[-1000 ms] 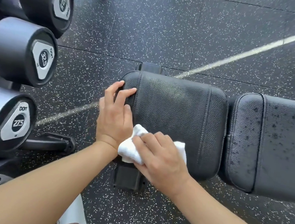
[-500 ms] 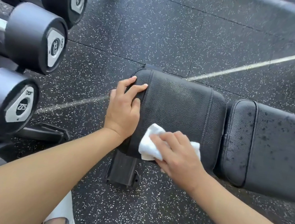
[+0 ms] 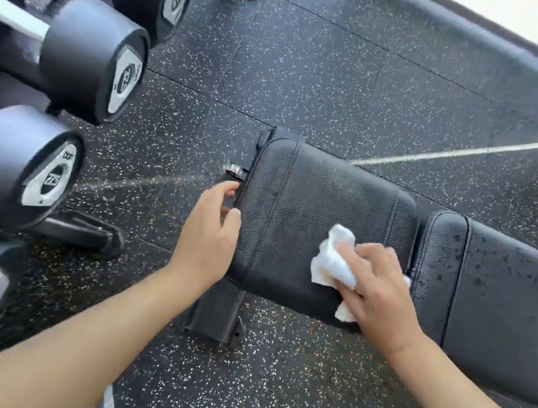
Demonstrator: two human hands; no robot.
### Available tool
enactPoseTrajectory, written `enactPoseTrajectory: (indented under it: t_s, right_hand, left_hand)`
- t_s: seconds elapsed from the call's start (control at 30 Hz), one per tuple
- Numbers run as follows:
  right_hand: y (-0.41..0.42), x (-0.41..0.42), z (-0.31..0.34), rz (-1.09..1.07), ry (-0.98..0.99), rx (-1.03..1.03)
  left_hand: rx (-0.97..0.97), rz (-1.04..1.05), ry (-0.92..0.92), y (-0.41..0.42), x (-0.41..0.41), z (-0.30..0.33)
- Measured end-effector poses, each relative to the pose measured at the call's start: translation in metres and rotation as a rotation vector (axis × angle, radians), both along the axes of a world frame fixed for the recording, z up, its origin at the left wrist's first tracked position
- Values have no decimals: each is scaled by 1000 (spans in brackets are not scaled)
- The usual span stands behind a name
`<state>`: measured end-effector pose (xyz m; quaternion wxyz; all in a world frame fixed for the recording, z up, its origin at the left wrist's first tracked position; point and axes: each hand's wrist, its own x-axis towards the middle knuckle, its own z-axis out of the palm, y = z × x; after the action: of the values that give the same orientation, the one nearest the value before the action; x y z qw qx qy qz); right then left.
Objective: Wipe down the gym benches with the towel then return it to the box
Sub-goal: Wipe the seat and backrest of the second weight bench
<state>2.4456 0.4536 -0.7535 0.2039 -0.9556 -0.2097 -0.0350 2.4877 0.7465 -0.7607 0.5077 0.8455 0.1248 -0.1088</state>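
1. Wiping is under way on the black textured-leather seat pad (image 3: 321, 218): the right hand (image 3: 376, 288) presses the crumpled white towel (image 3: 333, 264) against its near right corner, fingers curled over it.
2. The left hand (image 3: 212, 230) sits at the pad's left edge, fingers loosely curled, gripping nothing.
3. The longer black back pad (image 3: 505, 306), speckled with droplets, looks unwiped.
4. No box is in view, so returning the towel remains.
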Motion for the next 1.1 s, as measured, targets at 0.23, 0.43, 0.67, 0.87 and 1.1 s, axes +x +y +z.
enactPoseTrajectory:
  t_s: [0.23,0.43,0.67,0.87,1.1]
  right_hand:
    - [65,110,-10,-212,-42,24]
    - [155,179,-5,-71,-71,-108]
    - [166,81,0,281,-5,-122]
    - [153,163,9,378,7,-232]
    - [174,216,13,199,104,-496]
  left_hand:
    - [-36,271,-169,-28,-56,-47]
    - [-128,300,-216,-28,-59,-62]
    - [-259,221,-122,-12,-66,-55]
    - [-276,195,-12,4,-89,-48]
    - [-306,125,68,23,-84,-51]
